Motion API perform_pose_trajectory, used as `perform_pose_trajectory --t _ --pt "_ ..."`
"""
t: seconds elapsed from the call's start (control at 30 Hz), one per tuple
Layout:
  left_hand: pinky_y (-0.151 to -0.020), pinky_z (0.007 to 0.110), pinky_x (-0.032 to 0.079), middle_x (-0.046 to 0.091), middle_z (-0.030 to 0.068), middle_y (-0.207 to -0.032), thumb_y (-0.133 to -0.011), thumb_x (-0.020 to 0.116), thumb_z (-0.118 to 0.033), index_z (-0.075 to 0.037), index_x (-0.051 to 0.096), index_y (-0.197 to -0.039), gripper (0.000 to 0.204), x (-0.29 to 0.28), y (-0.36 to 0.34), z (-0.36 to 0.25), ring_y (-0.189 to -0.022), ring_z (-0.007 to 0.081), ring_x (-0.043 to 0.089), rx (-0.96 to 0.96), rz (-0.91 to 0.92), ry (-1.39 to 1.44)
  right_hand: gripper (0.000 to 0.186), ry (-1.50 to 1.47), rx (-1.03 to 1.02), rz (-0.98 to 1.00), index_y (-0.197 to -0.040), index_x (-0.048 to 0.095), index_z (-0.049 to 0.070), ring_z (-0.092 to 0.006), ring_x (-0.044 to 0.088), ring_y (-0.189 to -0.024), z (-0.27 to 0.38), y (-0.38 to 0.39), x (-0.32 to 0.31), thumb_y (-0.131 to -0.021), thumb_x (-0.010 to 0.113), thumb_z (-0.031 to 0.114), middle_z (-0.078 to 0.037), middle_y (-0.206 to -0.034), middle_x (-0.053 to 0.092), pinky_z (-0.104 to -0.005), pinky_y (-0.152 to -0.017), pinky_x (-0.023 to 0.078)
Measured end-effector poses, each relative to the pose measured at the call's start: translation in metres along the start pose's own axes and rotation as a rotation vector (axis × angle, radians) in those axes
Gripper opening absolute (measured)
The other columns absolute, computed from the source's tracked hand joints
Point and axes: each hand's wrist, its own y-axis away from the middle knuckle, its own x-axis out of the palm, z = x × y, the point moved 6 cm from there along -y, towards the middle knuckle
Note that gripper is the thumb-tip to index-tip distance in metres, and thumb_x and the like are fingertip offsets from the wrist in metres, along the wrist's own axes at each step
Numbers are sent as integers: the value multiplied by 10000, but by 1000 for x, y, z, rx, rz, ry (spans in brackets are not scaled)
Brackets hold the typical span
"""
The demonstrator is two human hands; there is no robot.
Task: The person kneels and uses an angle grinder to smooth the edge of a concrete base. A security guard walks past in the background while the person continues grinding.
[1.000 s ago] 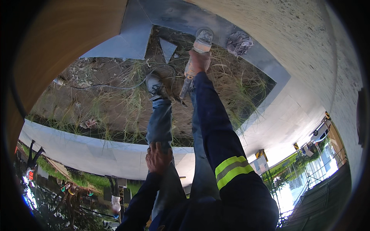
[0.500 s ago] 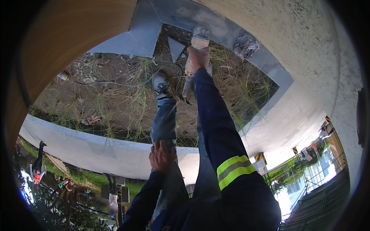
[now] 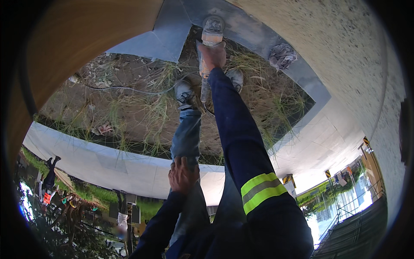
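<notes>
At the frame's top centre, the right hand [image 3: 212, 56] has its fingers wrapped around the dusty orange-and-grey power tool [image 3: 212, 38], its head over the grey ledge [image 3: 254, 26]. It looks heavy, rigid, perhaps dust-slick; best held around the body. The left hand [image 3: 183, 175] rests on the left leg [image 3: 186, 146], gripping nothing. Compared with earlier, the tool sits farther from the crumpled bundle [image 3: 282, 56].

We see a dusty orange-and-grey grinder [image 3: 212, 38], its round head over the stone border [image 3: 248, 29], its narrow end pointing back toward us.
</notes>
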Motion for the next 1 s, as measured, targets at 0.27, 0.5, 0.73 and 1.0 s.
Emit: perform_pose_trajectory --t 0.27,0.5,0.73,1.0 --pt "-800 572 540 587 230 -1103 -822 770 -347 -19 572 -1075 459 -1 0 0 -1003 463 633 8 -21 64 716 -60 160 -134 -1225 578 -29 -360 730 -1011 -47 -9 -43 -660 863 306 -208 -1112 731 -461 -890 567" --pt "-809 570 538 587 234 -1098 -828 769 -350 -17 568 -1082 464 -4 0 0 -1013 466 630 40 -12 32 715 -62 52 -158 -1178 579 -21 -388 731 -1002 -43 -16 -17 -644 864 359 -218 -1111 737 -485 -897 564" --pt "-812 569 538 589 234 -1111 -835 767 -357 -16 572 -1107 478 -8 -1 0 -1020 466 631 13 -8 30 781 9 48 13 -1205 519 -13 -452 721 -980 8 11 12 -608 827 387 -245 -1051 728 -527 -888 569" --pt "-815 571 538 589 237 -1124 -830 778 -339 -16 572 -1131 487 -5 1 1 -1015 468 633 27 -23 72 770 -161 107 -103 -1211 539 -37 -439 705 -1047 -76 -9 -19 -619 821 368 -246 -1096 720 -513 -925 544"
